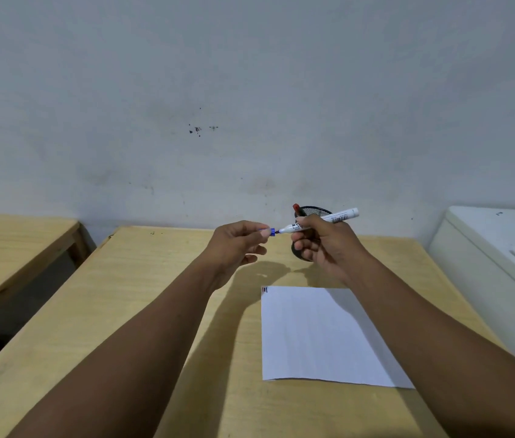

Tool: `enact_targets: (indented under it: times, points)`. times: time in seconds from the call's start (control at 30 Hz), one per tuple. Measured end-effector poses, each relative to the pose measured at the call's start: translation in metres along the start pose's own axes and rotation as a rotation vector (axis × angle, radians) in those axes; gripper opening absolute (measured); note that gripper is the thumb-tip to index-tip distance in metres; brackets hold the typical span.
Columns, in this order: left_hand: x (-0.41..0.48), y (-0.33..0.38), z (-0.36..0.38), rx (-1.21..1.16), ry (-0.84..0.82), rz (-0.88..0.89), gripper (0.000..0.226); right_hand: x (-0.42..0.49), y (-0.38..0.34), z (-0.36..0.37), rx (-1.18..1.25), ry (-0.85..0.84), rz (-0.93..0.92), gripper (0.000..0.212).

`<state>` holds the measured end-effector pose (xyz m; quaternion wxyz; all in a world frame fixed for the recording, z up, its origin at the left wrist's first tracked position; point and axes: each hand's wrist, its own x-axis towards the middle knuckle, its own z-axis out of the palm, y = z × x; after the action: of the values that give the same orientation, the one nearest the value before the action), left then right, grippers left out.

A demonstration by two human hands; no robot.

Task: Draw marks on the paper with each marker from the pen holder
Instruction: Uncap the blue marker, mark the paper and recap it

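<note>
— Nearest the camera, what lies on the table (98,327)?

— Paper (316,336), flat on the wood, under and between the two forearms, more toward the right one. Its far left corner carries a few short marks (265,290), red and dark.

— And the hands?

— Both are raised above the table, beyond the far edge of the paper, close together but not touching. Right hand (325,245) is clenched around a white marker (322,221), barrel slanting up to the right, tip pointing left. Left hand (237,245) pinches a blue cap (268,231) between thumb and fingertips, the other fingers loosely curled.

— Is the cap on the marker?

— No. Tip and cap are just apart, lined up nose to nose, in the gap between the hands.

— Where is the holder?

— Black mesh holder (316,212) stands behind the right hand, mostly hidden by it; only the rim and a bit of the base show. A red marker (296,208) pokes up from its left side.

— Farther back?

— A stained pale wall (250,90). Another wooden table (13,245) sits off to the left, a white cabinet (486,248) to the right.
</note>
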<state>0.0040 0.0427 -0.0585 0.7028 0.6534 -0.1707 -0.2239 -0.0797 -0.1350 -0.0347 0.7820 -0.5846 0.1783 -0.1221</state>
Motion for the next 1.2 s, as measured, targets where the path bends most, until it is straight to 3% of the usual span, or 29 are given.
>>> enact_targets:
  times: [0.3,0.47,0.53,0.67,0.8,1.07,1.2]
  points:
    - [0.004,-0.001,0.016,-0.079,-0.007,0.003,0.012,0.005,0.005,0.000,0.070,-0.006,0.031,0.012]
    - [0.011,0.009,0.026,-0.024,0.030,0.088,0.008,0.009,0.003,-0.004,0.151,-0.043,0.045,0.028]
    - [0.014,0.015,0.028,0.042,0.049,0.123,0.009,0.011,-0.006,-0.009,0.036,-0.063,0.082,0.027]
    - [0.026,0.021,0.037,0.167,0.192,0.220,0.013,0.015,-0.032,-0.024,-0.389,-0.016,0.120,0.047]
    - [0.040,0.025,0.050,0.359,0.309,0.334,0.010,0.019,-0.052,-0.044,-0.652,0.088,0.037,0.038]
    - [0.061,0.024,0.079,0.775,0.213,0.401,0.013,0.031,-0.058,-0.060,-0.998,0.107,-0.128,0.020]
    - [0.069,0.029,0.086,0.929,0.180,0.361,0.032,0.041,-0.062,-0.063,-1.014,0.103,-0.164,0.019]
